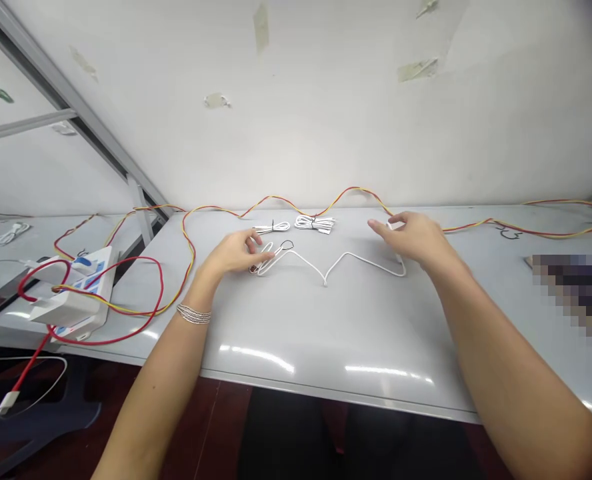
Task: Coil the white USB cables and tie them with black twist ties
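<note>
A thin white cable (pixel 361 255) lies on the grey table, coiled in narrow loops at its left end and bent in a loose zigzag to the right. My left hand (pixel 233 255) is at the looped end, thumb stretched over the loops and fingers curved apart from it. A black wire tie (pixel 287 245) sits at these loops. My right hand (pixel 409 235) hovers by the cable's right end, thumb and forefinger spread; the cable's tip is partly hidden there. Behind lie two tied white cable bundles, a smaller one (pixel 273 227) and a thicker one (pixel 315 225).
A red and yellow twisted wire (pixel 276 197) runs along the wall. On the left, a power strip (pixel 93 283) carries a white adapter (pixel 66 308) and red cord, beside a dark phone-like slab (pixel 6 293). Black ties (pixel 509 233) and a blurred-out object (pixel 576 287) lie right.
</note>
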Available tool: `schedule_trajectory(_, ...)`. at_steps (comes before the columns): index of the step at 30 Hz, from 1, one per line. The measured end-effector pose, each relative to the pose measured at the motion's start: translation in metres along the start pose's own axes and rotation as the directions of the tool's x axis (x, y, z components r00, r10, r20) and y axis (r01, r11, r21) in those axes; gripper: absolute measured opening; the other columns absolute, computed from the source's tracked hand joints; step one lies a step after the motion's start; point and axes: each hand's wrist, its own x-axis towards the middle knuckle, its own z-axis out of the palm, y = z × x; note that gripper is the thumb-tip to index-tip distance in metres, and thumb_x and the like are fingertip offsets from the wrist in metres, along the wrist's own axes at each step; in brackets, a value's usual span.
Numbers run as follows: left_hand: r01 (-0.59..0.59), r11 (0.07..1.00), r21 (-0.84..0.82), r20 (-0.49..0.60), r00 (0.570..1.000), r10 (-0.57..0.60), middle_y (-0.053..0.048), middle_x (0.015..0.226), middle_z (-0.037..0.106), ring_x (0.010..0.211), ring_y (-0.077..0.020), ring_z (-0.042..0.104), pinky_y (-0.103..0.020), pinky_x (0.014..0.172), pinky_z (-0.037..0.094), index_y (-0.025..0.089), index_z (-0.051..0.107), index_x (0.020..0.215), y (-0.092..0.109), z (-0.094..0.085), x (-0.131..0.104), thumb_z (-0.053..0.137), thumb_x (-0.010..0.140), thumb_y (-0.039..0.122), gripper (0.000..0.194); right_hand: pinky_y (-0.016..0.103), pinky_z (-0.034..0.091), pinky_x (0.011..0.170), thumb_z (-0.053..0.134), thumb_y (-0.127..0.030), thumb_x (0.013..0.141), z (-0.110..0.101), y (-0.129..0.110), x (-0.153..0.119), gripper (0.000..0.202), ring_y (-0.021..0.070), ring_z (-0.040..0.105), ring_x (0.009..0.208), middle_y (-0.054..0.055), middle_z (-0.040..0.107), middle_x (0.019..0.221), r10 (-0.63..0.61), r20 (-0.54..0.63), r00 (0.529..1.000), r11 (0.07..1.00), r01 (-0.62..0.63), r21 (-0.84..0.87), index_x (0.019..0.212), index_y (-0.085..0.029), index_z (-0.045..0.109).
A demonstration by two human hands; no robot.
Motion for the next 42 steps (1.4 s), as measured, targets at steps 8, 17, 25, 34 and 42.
schedule_trajectory(8,0.012,0.998,-0.067,0.103,0.995,-0.005,-0.003,0.072,0.07,0.063,-0.017,0.064,-0.028,0.059,0.047,0.017,0.068,0.083,0.006,0.006,0.001,0.066,0.07,0.03,0.018,0.044,0.05,0.088,0.054,-0.067,0.091,0.03,-0.001,0.001,0.066,0.0331,0.068,0.101,0.016,0.074,0.101,-0.036,0.05,0.998,0.991,0.029,0.129,0.13,-0.015,0.063)
schedule_trajectory(17,0.048,0.958,-0.284,0.003,0.999,-0.049,0.0,0.064,0.065,0.056,-0.0144,0.061,-0.026,0.057,0.045,0.019,0.056,0.076,0.002,0.007,0.006,0.063,0.081,0.037,0.02,0.05,0.05,0.089,0.035,-0.066,0.098,0.028,0.003,0.002,0.069,0.0418,0.064,0.115,0.027,0.069,0.12,0.011,0.062,0.998,0.991,-0.003,-0.137,0.129,-0.01,0.061)
schedule_trajectory(25,0.148,0.958,-0.245,0.03,0.989,-0.146,-0.002,0.059,0.063,0.05,-0.0159,0.057,-0.027,0.051,0.044,0.017,0.068,0.103,0.004,0.002,0.005,0.048,0.096,0.036,0.028,0.051,0.049,0.097,0.036,-0.061,0.1,0.021,-0.003,-0.003,0.064,0.0417,0.061,0.124,0.025,0.068,0.123,-0.003,0.042,0.999,0.988,0.009,-0.154,0.125,-0.01,0.063)
schedule_trajectory(34,0.15,0.989,0.018,-0.101,0.984,-0.147,-0.008,0.09,0.071,0.074,-0.0188,0.061,-0.031,0.071,0.048,0.017,0.075,0.118,-0.004,-0.001,0.006,0.057,0.09,0.039,0.04,0.045,0.051,0.091,0.061,-0.054,0.089,0.018,-0.003,-0.01,0.057,0.0361,0.061,0.12,0.016,0.071,0.105,-0.093,0.053,0.994,0.989,0.098,-0.111,0.131,-0.015,0.061)
schedule_trajectory(42,0.003,1.0,0.005,0.066,0.998,-0.003,-0.004,0.107,0.071,0.059,-0.0113,0.056,-0.028,0.062,0.047,0.021,0.069,0.119,-0.003,0.002,0.002,0.061,0.071,0.018,0.049,0.047,0.051,0.093,0.066,-0.047,0.089,0.024,-0.013,-0.021,0.055,0.0351,0.062,0.113,0.019,0.063,0.118,-0.163,-0.058,0.985,0.985,0.16,-0.068,0.132,-0.014,0.061)
